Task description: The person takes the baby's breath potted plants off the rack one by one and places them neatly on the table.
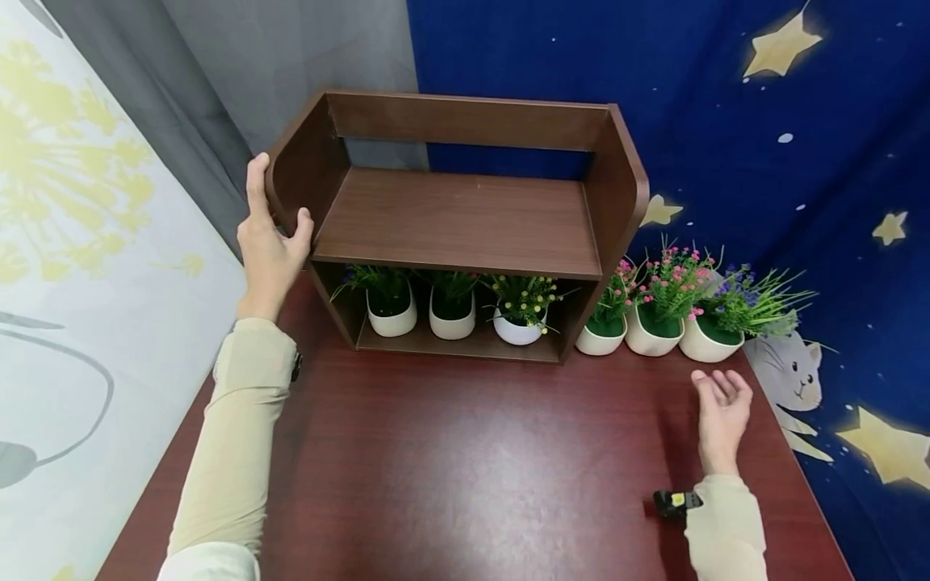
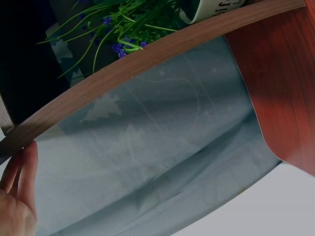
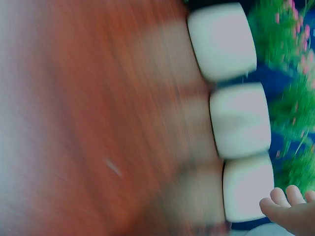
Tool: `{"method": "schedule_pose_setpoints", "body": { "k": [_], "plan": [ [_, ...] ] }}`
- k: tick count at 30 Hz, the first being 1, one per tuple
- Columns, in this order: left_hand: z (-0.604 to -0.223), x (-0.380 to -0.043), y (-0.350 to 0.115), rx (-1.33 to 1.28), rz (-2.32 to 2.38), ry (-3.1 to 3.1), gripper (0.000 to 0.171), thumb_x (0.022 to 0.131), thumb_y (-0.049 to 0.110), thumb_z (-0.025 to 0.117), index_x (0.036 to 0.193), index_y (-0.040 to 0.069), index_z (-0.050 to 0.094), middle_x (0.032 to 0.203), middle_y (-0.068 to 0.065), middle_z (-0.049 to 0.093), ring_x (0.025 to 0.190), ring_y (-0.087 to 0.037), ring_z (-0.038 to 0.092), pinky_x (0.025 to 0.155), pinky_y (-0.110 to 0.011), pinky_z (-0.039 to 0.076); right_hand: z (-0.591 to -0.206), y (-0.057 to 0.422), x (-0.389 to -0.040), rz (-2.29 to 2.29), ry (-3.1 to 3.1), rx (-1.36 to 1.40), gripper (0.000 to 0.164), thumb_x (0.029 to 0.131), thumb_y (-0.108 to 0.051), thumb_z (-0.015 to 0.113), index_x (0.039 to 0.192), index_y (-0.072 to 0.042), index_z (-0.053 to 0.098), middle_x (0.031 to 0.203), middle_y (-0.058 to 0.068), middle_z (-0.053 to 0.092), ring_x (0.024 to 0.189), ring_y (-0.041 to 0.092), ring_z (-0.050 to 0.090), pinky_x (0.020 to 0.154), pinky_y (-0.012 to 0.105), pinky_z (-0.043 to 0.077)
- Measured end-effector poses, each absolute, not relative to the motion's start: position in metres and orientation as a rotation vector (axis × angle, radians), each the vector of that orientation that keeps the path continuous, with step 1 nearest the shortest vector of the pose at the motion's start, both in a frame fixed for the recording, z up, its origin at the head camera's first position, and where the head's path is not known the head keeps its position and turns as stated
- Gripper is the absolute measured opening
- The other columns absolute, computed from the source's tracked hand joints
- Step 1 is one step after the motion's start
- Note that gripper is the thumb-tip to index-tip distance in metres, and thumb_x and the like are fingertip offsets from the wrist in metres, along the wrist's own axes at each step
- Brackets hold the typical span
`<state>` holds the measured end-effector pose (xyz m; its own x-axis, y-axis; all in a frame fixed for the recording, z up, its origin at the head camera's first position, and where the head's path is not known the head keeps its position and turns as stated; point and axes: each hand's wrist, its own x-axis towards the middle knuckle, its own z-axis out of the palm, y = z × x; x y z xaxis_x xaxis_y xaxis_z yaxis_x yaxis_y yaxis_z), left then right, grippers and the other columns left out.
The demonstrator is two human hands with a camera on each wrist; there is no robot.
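Note:
A brown wooden shelf (image 1: 465, 218) stands at the back of the table. My left hand (image 1: 272, 242) grips the edge of its left side panel, thumb toward the front and fingers at the outer side. In the left wrist view the fingers (image 2: 29, 164) meet the panel's edge. Over the right part of the table, my right hand (image 1: 722, 415) hangs with loosely bent fingers and nothing in them. Nearest to it is a white pot (image 1: 708, 343) with purple flowers. Beside that stand two pots with pink flowers (image 1: 676, 278), against the shelf's right side.
In the shelf's lower compartment are three white pots: one with purple flowers (image 1: 392, 319), one with green leaves (image 1: 452, 319) and one with yellow flowers (image 1: 519, 327). The dark red table (image 1: 450, 460) extends in front. Blue star-patterned curtain (image 1: 785, 186) hangs behind and to the right.

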<state>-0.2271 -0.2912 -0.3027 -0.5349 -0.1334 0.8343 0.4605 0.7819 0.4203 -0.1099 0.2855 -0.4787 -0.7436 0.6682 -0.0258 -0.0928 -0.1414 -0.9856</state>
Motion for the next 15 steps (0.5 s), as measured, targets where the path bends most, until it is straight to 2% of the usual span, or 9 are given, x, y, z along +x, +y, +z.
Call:
{"method": "schedule_pose_setpoints", "body": {
  "k": [4, 8, 12, 15],
  "plan": [
    [-0.303, -0.225, -0.293, -0.234, -0.775, -2.006, 0.061, 0.087, 0.014, 0.055, 0.143, 0.021, 0.03, 0.141, 0.017, 0.039, 0.057, -0.037, 0.047, 0.061, -0.045, 0.038, -0.479, 0.254, -0.088, 1.948, -1.656, -0.523, 0.054, 0.082, -0.008, 0.068, 0.127, -0.002, 0.04, 0.115, 0.006, 0.051, 0.102, 0.011, 0.054, 0.083, 0.015, 0.04],
    [-0.303, -0.224, -0.293, -0.233, -0.77, -2.01, 0.061, 0.088, 0.014, 0.054, 0.143, 0.021, 0.03, 0.141, 0.017, 0.038, 0.055, -0.035, 0.044, 0.059, -0.044, 0.037, -0.49, 0.227, -0.077, 1.948, -1.757, -0.35, 0.054, 0.083, -0.009, 0.069, 0.129, -0.002, 0.042, 0.118, 0.008, 0.054, 0.107, 0.013, 0.055, 0.084, 0.015, 0.041],
    [-0.301, -0.223, -0.292, -0.244, -0.762, -2.0, 0.061, 0.088, 0.013, 0.054, 0.143, 0.022, 0.03, 0.14, 0.016, 0.04, 0.053, -0.032, 0.042, 0.057, -0.043, 0.035, -0.501, 0.2, -0.078, 2.015, -1.738, -0.157, 0.054, 0.082, -0.004, 0.068, 0.13, -0.002, 0.043, 0.121, 0.01, 0.054, 0.112, 0.019, 0.054, 0.086, 0.017, 0.042],
    [-0.301, -0.223, -0.29, -0.262, -0.763, -2.0, 0.061, 0.088, 0.012, 0.055, 0.143, 0.021, 0.03, 0.139, 0.013, 0.042, 0.052, -0.029, 0.04, 0.056, -0.041, 0.034, -0.495, 0.174, -0.077, 2.028, -1.702, -0.156, 0.055, 0.081, -0.002, 0.068, 0.129, 0.002, 0.041, 0.122, 0.014, 0.052, 0.113, 0.025, 0.052, 0.087, 0.021, 0.042]
  ]
}}
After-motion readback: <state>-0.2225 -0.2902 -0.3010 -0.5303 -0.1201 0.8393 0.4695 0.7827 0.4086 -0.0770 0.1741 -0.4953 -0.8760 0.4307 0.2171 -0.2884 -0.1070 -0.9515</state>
